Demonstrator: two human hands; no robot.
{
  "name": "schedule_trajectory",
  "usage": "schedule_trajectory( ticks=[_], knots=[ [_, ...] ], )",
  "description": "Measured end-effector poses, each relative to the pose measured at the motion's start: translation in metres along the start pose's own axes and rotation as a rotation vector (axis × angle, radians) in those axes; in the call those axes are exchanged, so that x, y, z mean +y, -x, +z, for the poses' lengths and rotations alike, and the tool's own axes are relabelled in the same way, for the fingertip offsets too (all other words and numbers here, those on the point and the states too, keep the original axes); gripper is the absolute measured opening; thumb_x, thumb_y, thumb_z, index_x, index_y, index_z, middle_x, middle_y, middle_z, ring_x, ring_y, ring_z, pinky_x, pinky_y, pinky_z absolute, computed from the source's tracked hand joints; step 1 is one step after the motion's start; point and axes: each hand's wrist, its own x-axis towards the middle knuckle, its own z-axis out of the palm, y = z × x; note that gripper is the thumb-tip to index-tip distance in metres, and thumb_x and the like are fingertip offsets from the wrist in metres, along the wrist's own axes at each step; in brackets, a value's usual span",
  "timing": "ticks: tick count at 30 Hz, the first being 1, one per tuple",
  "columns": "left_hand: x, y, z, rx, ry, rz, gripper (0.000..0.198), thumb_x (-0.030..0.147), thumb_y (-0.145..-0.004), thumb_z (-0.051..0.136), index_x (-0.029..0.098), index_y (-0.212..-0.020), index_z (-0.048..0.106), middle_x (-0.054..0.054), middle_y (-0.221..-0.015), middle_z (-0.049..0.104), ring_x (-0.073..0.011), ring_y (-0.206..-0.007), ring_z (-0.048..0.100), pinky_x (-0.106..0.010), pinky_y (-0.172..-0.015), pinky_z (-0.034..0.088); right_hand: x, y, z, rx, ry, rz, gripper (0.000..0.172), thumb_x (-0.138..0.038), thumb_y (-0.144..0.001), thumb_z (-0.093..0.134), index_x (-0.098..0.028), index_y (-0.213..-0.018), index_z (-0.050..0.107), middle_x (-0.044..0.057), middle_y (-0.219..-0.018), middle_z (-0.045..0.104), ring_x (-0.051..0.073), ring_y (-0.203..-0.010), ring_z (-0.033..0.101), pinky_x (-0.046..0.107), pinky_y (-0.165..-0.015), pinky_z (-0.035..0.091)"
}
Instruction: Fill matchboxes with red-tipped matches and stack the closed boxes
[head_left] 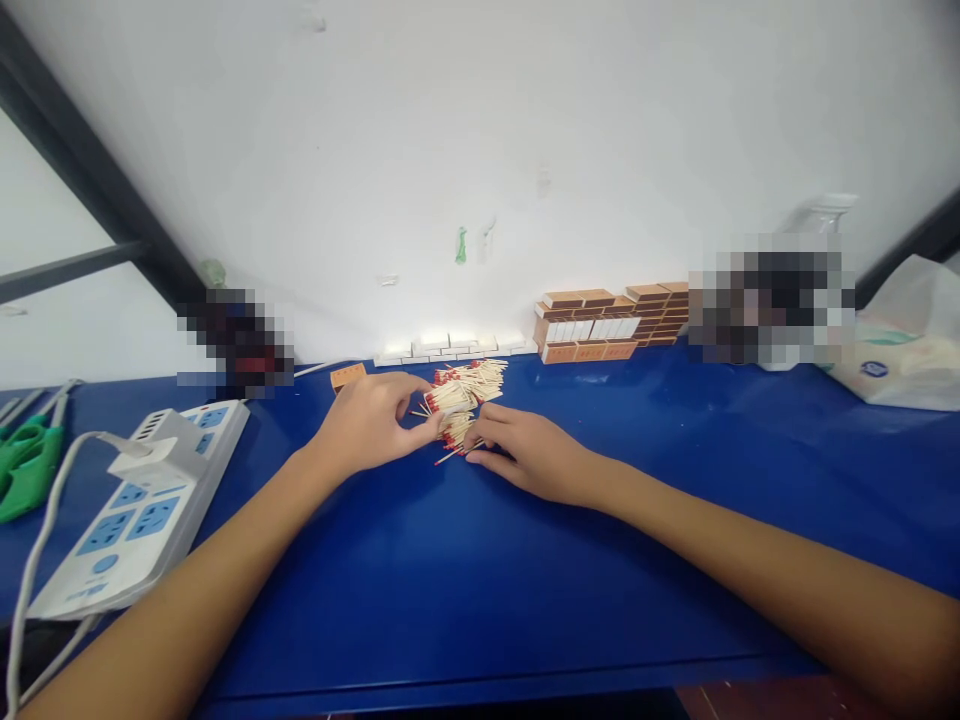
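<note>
Matches (480, 380) heap on table (480, 590). Left hand (373, 420), right hand (531, 450) both part-curled there — cannot tell what either grip holds.

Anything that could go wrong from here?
The loose red-tipped wooden matches lie heaped between the left hand and right hand; a nudge could scatter them.
In view, the left forearm overlaps the white plastic power strip with blue sockets, so it might knock it.

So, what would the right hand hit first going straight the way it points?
The right hand would likely meet the matches just ahead first; exact depth is unclear.
</note>
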Motion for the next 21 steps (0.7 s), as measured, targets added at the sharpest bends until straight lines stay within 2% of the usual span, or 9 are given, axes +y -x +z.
schedule_trajectory(
  ticks=[3,13,16,21],
  knots=[
    [0.002,0.001,0.001,-0.005,-0.003,-0.003,0.032,0.043,-0.086,0.065,0.017,-0.101,0.076,0.002,-0.065,0.061,-0.0126,-0.057,0.053,-0.028,-0.059,0.037,0.003,-0.001,-0.002,-0.02,-0.025,0.055,0.011,-0.025,-0.103,0.057,-0.018,-0.098,0.063,0.005,-0.101,0.063,0.016,-0.082,0.059,0.028,-0.074,0.045],
    [0.005,0.002,0.001,-0.042,-0.022,0.038,0.03,0.041,-0.086,0.065,0.017,-0.102,0.075,0.001,-0.066,0.063,-0.0132,-0.057,0.055,-0.028,-0.059,0.038,0.011,0.004,-0.016,-0.134,0.016,0.134,0.011,-0.023,-0.103,0.056,-0.019,-0.093,0.06,0.005,-0.101,0.062,0.016,-0.081,0.057,0.029,-0.072,0.044],
    [0.008,0.003,0.003,-0.06,-0.038,0.089,0.028,0.04,-0.086,0.064,0.018,-0.099,0.075,0.002,-0.064,0.062,-0.0126,-0.054,0.053,-0.027,-0.056,0.036,0.011,0.006,-0.021,-0.108,0.022,0.115,0.014,-0.025,-0.104,0.053,-0.019,-0.093,0.06,0.005,-0.1,0.062,0.016,-0.079,0.057,0.029,-0.071,0.044],
    [0.017,0.007,0.008,-0.086,-0.051,0.137,0.027,0.043,-0.088,0.065,0.018,-0.093,0.074,0.0,-0.067,0.065,-0.0134,-0.055,0.054,-0.027,-0.052,0.03,0.009,0.007,-0.032,0.02,0.01,0.093,0.018,-0.03,-0.106,0.048,-0.02,-0.095,0.058,0.006,-0.102,0.06,0.016,-0.082,0.056,0.03,-0.073,0.044]
  ],
)
